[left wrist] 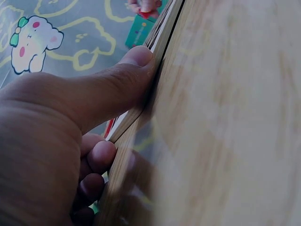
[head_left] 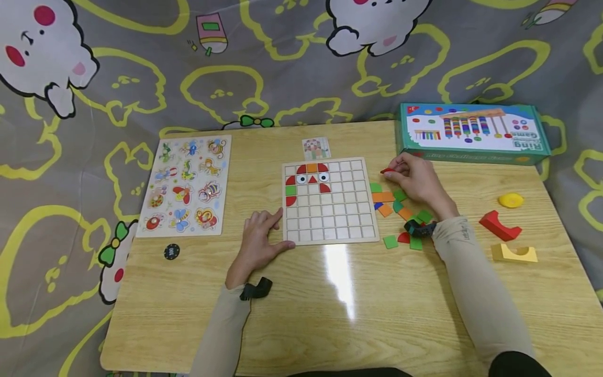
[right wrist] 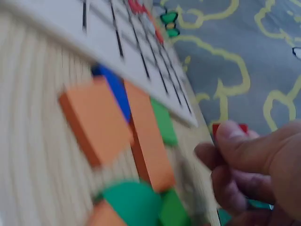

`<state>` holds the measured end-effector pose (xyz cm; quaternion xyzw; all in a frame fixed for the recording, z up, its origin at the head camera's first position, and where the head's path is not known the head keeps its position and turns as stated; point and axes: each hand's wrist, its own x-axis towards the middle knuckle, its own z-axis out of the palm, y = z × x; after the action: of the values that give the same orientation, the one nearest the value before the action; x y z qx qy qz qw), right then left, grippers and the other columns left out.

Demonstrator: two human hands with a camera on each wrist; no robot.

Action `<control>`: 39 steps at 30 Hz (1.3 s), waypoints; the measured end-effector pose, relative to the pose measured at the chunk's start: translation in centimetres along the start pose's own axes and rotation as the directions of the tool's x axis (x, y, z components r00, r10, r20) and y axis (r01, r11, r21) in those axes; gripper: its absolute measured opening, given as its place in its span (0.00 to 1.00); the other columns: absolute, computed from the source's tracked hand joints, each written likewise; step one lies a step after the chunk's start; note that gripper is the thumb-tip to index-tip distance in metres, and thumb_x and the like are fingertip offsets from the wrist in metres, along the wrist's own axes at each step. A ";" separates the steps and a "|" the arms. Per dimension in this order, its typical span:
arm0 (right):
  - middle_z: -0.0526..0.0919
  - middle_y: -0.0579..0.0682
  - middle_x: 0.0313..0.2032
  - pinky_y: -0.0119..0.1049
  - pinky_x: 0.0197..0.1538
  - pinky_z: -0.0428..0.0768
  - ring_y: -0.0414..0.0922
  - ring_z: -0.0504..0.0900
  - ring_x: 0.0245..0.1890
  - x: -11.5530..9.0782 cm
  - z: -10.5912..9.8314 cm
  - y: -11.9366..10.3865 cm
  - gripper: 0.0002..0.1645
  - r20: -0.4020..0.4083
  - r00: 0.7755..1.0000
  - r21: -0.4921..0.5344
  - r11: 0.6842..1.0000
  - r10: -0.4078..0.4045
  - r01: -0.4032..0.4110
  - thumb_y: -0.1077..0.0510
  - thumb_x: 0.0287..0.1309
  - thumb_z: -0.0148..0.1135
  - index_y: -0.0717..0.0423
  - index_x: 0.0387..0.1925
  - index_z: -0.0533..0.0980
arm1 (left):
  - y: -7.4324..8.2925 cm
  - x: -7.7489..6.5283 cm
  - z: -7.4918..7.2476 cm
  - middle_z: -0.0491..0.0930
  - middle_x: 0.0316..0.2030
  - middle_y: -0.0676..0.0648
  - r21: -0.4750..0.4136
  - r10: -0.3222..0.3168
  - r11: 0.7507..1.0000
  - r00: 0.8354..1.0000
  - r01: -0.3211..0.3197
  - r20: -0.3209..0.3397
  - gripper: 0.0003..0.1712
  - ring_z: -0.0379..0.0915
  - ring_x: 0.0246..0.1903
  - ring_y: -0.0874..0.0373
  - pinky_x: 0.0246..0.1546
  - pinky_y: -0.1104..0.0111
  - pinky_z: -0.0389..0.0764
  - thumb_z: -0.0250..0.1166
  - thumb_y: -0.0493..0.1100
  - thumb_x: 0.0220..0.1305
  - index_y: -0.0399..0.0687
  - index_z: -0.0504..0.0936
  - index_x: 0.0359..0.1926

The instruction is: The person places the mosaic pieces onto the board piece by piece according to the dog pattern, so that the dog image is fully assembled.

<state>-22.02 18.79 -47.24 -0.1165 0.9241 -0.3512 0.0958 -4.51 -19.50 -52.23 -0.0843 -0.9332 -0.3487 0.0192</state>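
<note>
A square wooden grid board (head_left: 330,209) lies at the middle of the table, with red, orange, green and eye-marked tiles in its upper left cells. My left hand (head_left: 259,241) rests at the board's near left corner, thumb along the front edge and index finger by the left side. In the left wrist view that thumb (left wrist: 127,70) lies straight against the wooden edge. Right of the board, my right hand (head_left: 416,180) pinches a small red tile (right wrist: 242,127) between thumb and fingers, above the table. Its full shape is hidden by the fingertips.
Loose green, orange, blue and red tiles (head_left: 385,210) lie below the right hand. A picture card (head_left: 316,148) lies behind the board. An insect puzzle (head_left: 186,186) and a black chip (head_left: 171,252) lie left. Right are a game box (head_left: 473,133) and red, yellow blocks (head_left: 513,253).
</note>
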 end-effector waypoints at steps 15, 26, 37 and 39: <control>0.87 0.43 0.34 0.29 0.37 0.77 0.39 0.84 0.33 -0.7 6.5 -5.2 0.13 0.079 0.974 0.186 0.963 -0.215 0.197 0.48 0.57 0.70 0.45 0.44 0.86 | -0.1 0.2 -0.2 0.68 0.34 0.54 -0.008 -0.005 1.000 1.000 0.005 0.007 0.53 0.55 0.37 0.56 0.43 0.63 0.54 0.79 0.59 0.46 0.46 0.69 0.70; 0.84 0.41 0.29 0.34 0.29 0.71 0.40 0.75 0.24 -0.4 8.9 -6.8 0.12 0.083 0.942 0.095 0.943 -0.326 0.318 0.49 0.52 0.75 0.46 0.39 0.87 | -0.1 0.3 -0.2 0.68 0.34 0.53 -0.006 0.004 1.000 1.000 -0.004 -0.005 0.53 0.55 0.37 0.56 0.43 0.63 0.54 0.79 0.58 0.45 0.46 0.69 0.70; 0.84 0.43 0.31 0.36 0.31 0.69 0.40 0.74 0.25 0.0 9.3 -7.3 0.12 0.072 0.935 0.015 0.938 -0.346 0.346 0.51 0.54 0.74 0.46 0.41 0.87 | -0.1 0.1 -0.2 0.69 0.34 0.53 -0.007 0.004 1.000 1.000 -0.004 -0.006 0.53 0.56 0.38 0.56 0.43 0.63 0.55 0.80 0.59 0.45 0.46 0.70 0.70; 0.84 0.43 0.32 0.36 0.31 0.69 0.40 0.74 0.25 0.0 9.3 -7.2 0.11 0.076 0.935 0.018 0.938 -0.346 0.346 0.51 0.54 0.74 0.46 0.41 0.87 | -0.1 0.1 -0.2 0.69 0.34 0.53 -0.005 0.005 1.000 1.000 -0.005 -0.007 0.53 0.56 0.38 0.56 0.43 0.63 0.55 0.80 0.59 0.45 0.46 0.70 0.70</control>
<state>-18.53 7.69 -49.23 -0.2907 0.8840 -0.3596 0.0688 -4.64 -19.63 -52.13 -0.0853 -0.9322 -0.3511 0.0229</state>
